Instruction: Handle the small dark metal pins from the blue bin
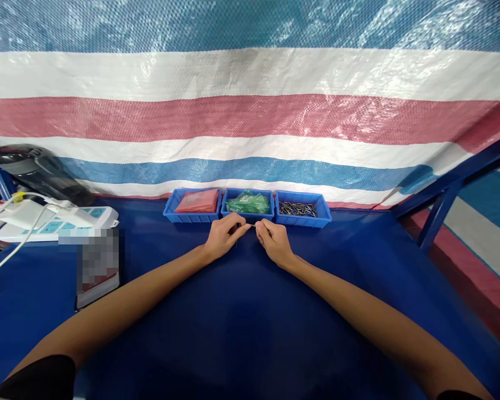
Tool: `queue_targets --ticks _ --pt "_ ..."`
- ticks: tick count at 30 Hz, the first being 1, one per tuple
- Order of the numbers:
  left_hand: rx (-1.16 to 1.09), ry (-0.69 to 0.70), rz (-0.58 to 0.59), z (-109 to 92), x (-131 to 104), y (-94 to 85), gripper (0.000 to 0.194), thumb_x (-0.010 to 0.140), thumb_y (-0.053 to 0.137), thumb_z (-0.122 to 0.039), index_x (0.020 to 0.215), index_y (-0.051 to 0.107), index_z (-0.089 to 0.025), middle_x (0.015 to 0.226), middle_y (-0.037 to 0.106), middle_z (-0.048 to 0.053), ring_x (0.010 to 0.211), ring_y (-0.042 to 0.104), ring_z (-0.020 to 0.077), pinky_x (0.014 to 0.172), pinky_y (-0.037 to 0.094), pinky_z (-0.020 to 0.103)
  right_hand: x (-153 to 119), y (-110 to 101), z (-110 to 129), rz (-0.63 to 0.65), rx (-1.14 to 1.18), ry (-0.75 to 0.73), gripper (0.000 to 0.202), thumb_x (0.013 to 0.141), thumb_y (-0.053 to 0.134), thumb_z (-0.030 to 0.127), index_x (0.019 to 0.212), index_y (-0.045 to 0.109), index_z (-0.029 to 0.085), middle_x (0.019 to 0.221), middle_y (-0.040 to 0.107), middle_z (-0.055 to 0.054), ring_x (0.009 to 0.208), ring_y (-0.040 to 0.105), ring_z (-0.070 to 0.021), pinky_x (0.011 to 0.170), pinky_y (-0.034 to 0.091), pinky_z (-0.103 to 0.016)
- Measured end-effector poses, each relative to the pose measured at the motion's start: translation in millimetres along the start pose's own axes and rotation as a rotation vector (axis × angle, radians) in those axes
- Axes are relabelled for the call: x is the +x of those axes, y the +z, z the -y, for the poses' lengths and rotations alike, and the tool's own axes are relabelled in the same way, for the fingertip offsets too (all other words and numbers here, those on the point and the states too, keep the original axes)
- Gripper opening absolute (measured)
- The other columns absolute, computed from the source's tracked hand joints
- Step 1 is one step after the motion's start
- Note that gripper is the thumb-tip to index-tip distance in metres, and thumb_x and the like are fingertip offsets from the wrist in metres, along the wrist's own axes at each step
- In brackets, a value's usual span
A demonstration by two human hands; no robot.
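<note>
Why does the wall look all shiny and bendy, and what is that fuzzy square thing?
In the head view, light glares off the woven striped tarp, mostly top right; the wide lens bows its stripes; a patch over the dark block is pixelated. Both hands, left hand and right hand, look sharp.

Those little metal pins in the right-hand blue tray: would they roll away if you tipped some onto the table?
Probably. The metal pins look thin and round, so they would likely roll on the smooth blue table. They seem stiff and light, lying in a loose heap, and their shiny surface suggests they could slip from fingers.
</note>
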State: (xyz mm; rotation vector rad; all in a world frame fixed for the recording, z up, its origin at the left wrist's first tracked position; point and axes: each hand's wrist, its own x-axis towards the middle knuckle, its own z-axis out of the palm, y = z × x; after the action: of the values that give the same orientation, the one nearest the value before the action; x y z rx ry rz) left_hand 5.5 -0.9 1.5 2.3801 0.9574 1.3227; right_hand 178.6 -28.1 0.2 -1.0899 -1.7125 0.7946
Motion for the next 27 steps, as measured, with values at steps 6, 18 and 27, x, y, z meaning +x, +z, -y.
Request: queue_targets --ticks 6,18,27 --pt "0.049 0.069 -0.021 -0.8 -2.8 0.7 0.014 0.091 0.052 -0.025 0.082 0.057 -0.015 0.069 0.058 0.000 0.055 0.048 0.0072 0.053 0.038 0.018 0.5 1.9 -0.1 -0.006 -0.049 -0.049 0.041 0.096 0.035 0.038 0.061 0.045 0.019 0.051 0.044 0.004 0.048 0.042 -0.0094 0.054 0.033 -0.022" --pt "0.254 0.330 -0.083 4.5 -8.6 3.4 0.017 0.093 0.049 -0.022 0.092 0.064 -0.015 0.087 0.069 0.006 0.077 0.065 0.0109 0.067 0.049 0.018 2.5 13.7 -12.5 -0.050 -0.480 -0.164 0.036 0.098 0.027 0.028 0.075 0.052 0.018 0.060 0.057 0.000 0.055 0.054 -0.0126 0.057 0.033 -0.022" --pt "0.344 0.259 -0.126 14.5 -10.8 5.6 0.027 0.098 0.035 -0.021 0.098 0.061 -0.015 0.085 0.069 0.004 0.074 0.066 0.0095 0.066 0.050 0.016 -1.7 23.2 -9.3 0.007 -0.726 -0.183 0.028 0.097 0.033 0.024 0.088 0.057 0.016 0.073 0.067 -0.004 0.063 0.060 -0.0145 0.057 0.029 -0.023"
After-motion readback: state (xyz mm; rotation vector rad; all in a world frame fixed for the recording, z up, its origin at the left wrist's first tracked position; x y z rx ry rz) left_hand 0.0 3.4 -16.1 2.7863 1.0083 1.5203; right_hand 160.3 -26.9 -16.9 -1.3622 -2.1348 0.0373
